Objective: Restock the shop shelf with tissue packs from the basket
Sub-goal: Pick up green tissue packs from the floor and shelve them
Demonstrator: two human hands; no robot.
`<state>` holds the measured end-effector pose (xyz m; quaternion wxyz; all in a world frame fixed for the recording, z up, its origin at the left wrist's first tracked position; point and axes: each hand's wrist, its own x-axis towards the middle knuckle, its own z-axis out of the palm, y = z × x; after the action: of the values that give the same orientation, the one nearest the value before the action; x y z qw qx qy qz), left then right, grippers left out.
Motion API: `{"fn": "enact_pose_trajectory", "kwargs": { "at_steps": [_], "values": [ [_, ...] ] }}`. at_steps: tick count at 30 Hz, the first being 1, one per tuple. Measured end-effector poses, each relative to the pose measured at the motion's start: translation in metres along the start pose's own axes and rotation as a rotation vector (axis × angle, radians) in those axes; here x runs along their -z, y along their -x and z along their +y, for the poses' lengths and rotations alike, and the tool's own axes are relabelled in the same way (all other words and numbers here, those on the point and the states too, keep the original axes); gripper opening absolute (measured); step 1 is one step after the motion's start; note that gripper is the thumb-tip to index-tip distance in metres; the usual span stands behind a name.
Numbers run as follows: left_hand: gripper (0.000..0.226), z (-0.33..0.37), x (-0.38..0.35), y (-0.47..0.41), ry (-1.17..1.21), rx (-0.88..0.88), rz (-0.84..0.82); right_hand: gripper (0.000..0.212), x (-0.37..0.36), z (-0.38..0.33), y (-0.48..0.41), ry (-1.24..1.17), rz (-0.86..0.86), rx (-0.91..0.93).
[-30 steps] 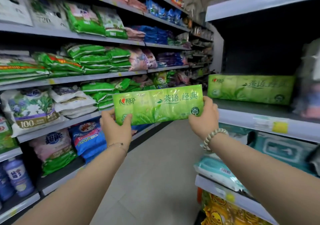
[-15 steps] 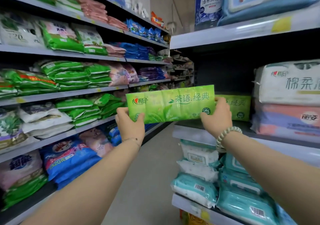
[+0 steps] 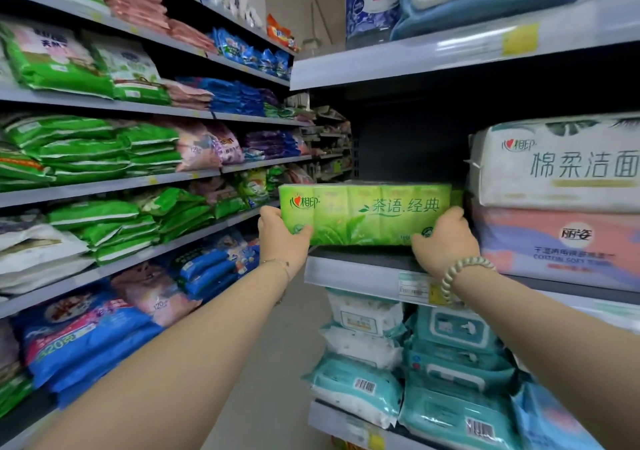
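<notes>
Right now my left hand [image 3: 280, 238] grips the left end of the green tissue pack [image 3: 363, 214] and my right hand [image 3: 445, 242] grips its right end, both curled round the lower corners. The pack stands lengthwise at the front edge of the shelf [image 3: 353, 271], near its left corner; whether it rests there I cannot tell. Just beside its right end, a white pack [image 3: 554, 165] lies on a pink pack [image 3: 561, 242].

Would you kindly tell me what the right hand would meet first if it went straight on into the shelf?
Likely the second green pack, whose edge peeks out just behind the tissue pack that the right hand grips; depth is unclear. The pink pack lies off to the right.
</notes>
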<state>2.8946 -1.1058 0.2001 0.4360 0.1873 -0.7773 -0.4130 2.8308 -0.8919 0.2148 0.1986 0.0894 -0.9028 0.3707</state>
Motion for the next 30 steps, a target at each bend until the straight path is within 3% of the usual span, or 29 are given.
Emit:
{"fn": "enact_pose_trajectory", "kwargs": {
  "at_steps": [7,14,19,26,30],
  "values": [
    [0.057,0.003,-0.031,-0.012,-0.021,0.088,-0.112,0.047,-0.005,0.012,-0.007,0.144,0.026,0.028],
    [0.070,-0.004,-0.059,-0.014,-0.157,0.113,-0.126,0.074,-0.014,0.012,-0.007,0.139,0.029,-0.020],
    [0.084,-0.004,-0.072,-0.017,-0.245,0.117,-0.168,0.060,-0.015,0.012,-0.002,0.129,-0.009,0.009],
    [0.117,-0.007,-0.076,-0.027,-0.335,0.131,-0.321,0.063,-0.018,0.016,-0.005,0.147,-0.001,0.042],
    [0.124,-0.008,-0.076,-0.032,-0.356,0.176,-0.396,0.058,-0.023,0.017,-0.004,0.179,0.038,0.065]
  ]
}}
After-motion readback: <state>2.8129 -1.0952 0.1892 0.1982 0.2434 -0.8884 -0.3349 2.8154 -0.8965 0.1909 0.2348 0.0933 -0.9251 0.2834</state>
